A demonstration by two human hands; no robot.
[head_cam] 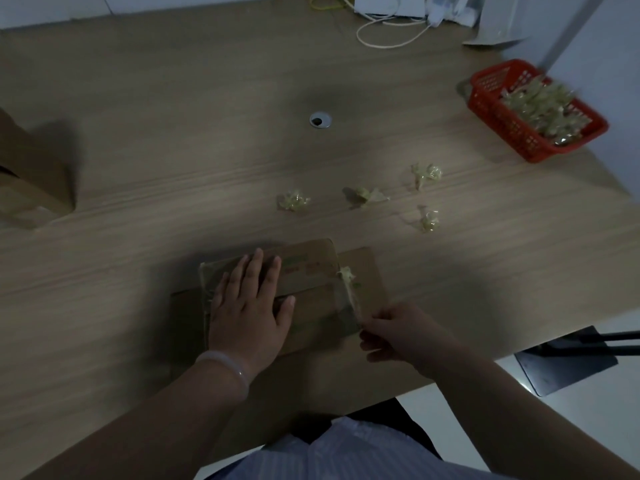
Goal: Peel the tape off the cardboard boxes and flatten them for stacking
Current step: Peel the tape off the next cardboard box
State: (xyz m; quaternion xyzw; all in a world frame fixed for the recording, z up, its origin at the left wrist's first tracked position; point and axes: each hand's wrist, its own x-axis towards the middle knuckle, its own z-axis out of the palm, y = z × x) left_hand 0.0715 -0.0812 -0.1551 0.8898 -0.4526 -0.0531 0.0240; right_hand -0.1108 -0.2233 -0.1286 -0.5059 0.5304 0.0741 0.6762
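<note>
Striped pale shirt fabric (346, 455) fills the 6 o'clock edge, with both bare forearms reaching forward over a wood-grain table (173, 150) in a dim room with a pale floor. The cardboard box (311, 271) lies low on the table near its front edge, at about 6 o'clock. Its long axis runs roughly 9 to 3, the right end slightly farther away.

The left hand (247, 306), a pale bracelet (225, 363) at its wrist, presses flat on the box with straight, spread fingers. The right hand (398, 336) pinches the near end of a tape strip (349, 289) that stretches along the box's right edge.

Four crumpled tape wads (293, 201) lie beyond the box toward 1 o'clock. A red basket (485, 102) of tape scraps sits at 2 o'clock. A round cable hole (320, 119) and a white cable (388, 32) are at 12, and more cardboard (31, 174) is at 9.
</note>
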